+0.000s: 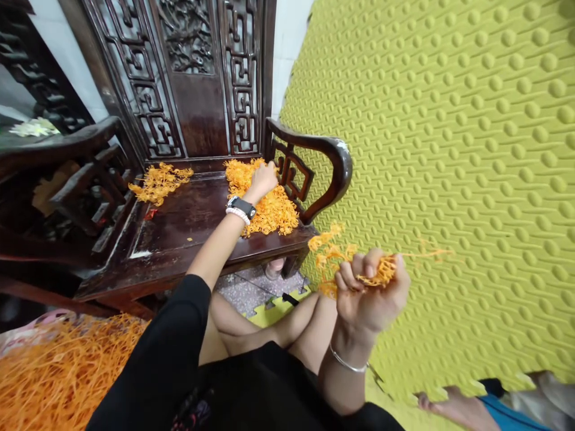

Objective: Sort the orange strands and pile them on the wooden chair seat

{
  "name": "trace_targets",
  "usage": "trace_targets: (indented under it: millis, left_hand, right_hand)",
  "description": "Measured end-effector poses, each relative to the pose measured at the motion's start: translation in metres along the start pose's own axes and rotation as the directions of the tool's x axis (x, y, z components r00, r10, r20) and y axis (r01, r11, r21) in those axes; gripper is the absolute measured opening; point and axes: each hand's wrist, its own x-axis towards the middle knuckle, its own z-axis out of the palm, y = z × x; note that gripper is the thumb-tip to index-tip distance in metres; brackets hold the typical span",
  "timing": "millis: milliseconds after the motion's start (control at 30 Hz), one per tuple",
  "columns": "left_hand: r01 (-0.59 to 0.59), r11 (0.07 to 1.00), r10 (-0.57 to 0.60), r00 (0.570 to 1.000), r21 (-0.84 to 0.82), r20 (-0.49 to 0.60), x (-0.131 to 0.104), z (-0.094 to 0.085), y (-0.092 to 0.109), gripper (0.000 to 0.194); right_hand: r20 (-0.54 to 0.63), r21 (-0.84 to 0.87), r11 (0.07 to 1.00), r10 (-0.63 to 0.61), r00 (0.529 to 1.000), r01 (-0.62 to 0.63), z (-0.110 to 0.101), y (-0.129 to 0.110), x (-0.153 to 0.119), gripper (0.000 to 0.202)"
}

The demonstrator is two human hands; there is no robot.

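Note:
My left hand (264, 179), with a black watch and a beaded bracelet at its wrist, rests on a pile of knotted orange strands (272, 209) at the right end of a dark wooden chair seat. Its fingers are curled, and what they pinch is hidden. Closer to me, my right hand (372, 293) is raised, fingers wrapped round a bunch of orange strands (381, 272). Knotted ends of the bunch dangle on the left, blurred, and thin loose ends stick out to the right. A silver bangle circles this wrist.
A smaller orange heap (160, 182) lies on the seat's left side. Long loose orange strands (67, 371) fill the lower left. The chair's curved armrest (335, 158) stands beside a yellow bumpy foam mat (449, 149). Another person's foot (453, 407) shows at lower right.

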Motion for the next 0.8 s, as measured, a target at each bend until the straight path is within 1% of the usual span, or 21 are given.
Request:
trace_targets:
  millis: [67,133,167,200,233,267,300,333,367,400,433,467,500,533,567,633,667,700,733,767,800]
  left_hand:
    - [0.012,1.000,-0.012,0.997,0.000,0.076,-0.003,0.013,-0.013,0.032]
    - [0.011,1.000,-0.011,0.994,-0.001,0.106,-0.005,0.020,-0.020,0.041]
    - [0.001,1.000,-0.001,0.996,-0.011,0.086,-0.008,0.020,-0.021,0.047]
    - [-0.030,0.999,0.032,0.999,-0.045,0.042,-0.013,0.018,-0.019,0.053]
    - [-0.090,0.989,0.090,0.996,-0.114,-0.013,-0.022,0.014,-0.015,0.056]
    - [-0.177,0.960,0.169,0.984,-0.217,-0.053,-0.034,0.009,-0.009,0.056]
    - [-0.275,0.898,0.268,0.961,-0.344,-0.067,-0.050,0.003,-0.003,0.054]
    - [-0.359,0.796,0.376,0.924,-0.487,-0.067,-0.069,-0.003,0.004,0.051]
    - [-0.390,0.684,0.491,0.871,-0.616,-0.006,-0.090,-0.009,0.010,0.050]
    - [-0.382,0.596,0.580,0.813,-0.706,0.050,-0.113,-0.012,0.017,0.051]
    - [-0.376,0.547,0.616,0.786,-0.748,0.055,-0.135,-0.015,0.022,0.056]
    - [-0.379,0.536,0.629,0.775,-0.754,0.058,-0.155,-0.015,0.027,0.062]
    - [-0.391,0.537,0.626,0.779,-0.747,0.043,-0.173,-0.014,0.030,0.066]
    - [-0.399,0.551,0.611,0.791,-0.733,0.028,-0.187,-0.012,0.032,0.067]
    - [-0.393,0.569,0.589,0.807,-0.722,0.024,-0.199,-0.008,0.033,0.061]
    - [-0.340,0.609,0.543,0.838,-0.716,0.064,-0.216,0.000,0.031,0.039]
    - [-0.309,0.634,0.521,0.848,-0.709,0.096,-0.222,0.004,0.028,0.029]
    - [-0.297,0.659,0.503,0.857,-0.691,0.111,-0.228,0.008,0.025,0.024]
    - [-0.307,0.684,0.487,0.868,-0.662,0.101,-0.234,0.011,0.022,0.025]
    - [-0.345,0.706,0.478,0.877,-0.619,0.056,-0.240,0.013,0.018,0.028]
    - [-0.411,0.719,0.478,0.878,-0.561,-0.031,-0.246,0.015,0.015,0.031]
  right_hand:
    - [0.043,0.013,1.000,0.019,0.999,-0.020,-0.003,-0.001,0.004,0.046]
    - [0.093,0.021,0.999,0.031,0.995,-0.033,-0.007,-0.002,0.007,0.047]
    - [0.128,0.025,0.999,0.035,0.991,-0.039,-0.009,-0.003,0.008,0.047]
    - [0.163,0.029,0.999,0.040,0.986,-0.045,-0.011,-0.004,0.011,0.048]
    - [0.189,0.031,0.998,0.041,0.981,-0.048,-0.012,-0.004,0.013,0.049]
    - [0.206,0.030,0.999,0.038,0.978,-0.045,-0.013,-0.004,0.016,0.049]
    - [0.211,0.028,0.999,0.029,0.977,-0.035,-0.014,-0.003,0.019,0.050]
    - [0.209,0.025,0.999,0.015,0.978,-0.021,-0.015,-0.002,0.021,0.050]
    - [0.203,0.023,1.000,-0.003,0.979,-0.002,-0.015,0.000,0.023,0.051]
    - [0.204,0.023,1.000,-0.020,0.979,0.015,-0.014,0.002,0.025,0.051]
    - [0.212,0.027,0.999,-0.033,0.977,0.028,-0.014,0.003,0.026,0.051]
    - [0.228,0.035,0.999,-0.040,0.973,0.033,-0.014,0.004,0.026,0.050]
    - [0.245,0.046,0.998,-0.040,0.969,0.030,-0.014,0.004,0.026,0.050]
    - [0.264,0.059,0.998,-0.034,0.964,0.019,-0.015,0.003,0.026,0.049]
    - [0.278,0.068,0.998,-0.020,0.960,0.001,-0.016,0.002,0.026,0.047]
    - [0.280,0.061,0.997,0.023,0.960,-0.042,-0.018,-0.004,0.023,0.045]
    - [0.259,0.042,0.998,0.040,0.965,-0.053,-0.019,-0.007,0.022,0.044]
    - [0.224,0.013,0.998,0.050,0.973,-0.054,-0.019,-0.010,0.019,0.043]
    - [0.182,-0.020,0.999,0.050,0.982,-0.047,-0.018,-0.012,0.015,0.043]
    - [0.142,-0.049,0.998,0.039,0.989,-0.032,-0.017,-0.015,0.010,0.043]
    - [0.113,-0.068,0.997,0.027,0.993,-0.019,-0.016,-0.017,0.005,0.043]
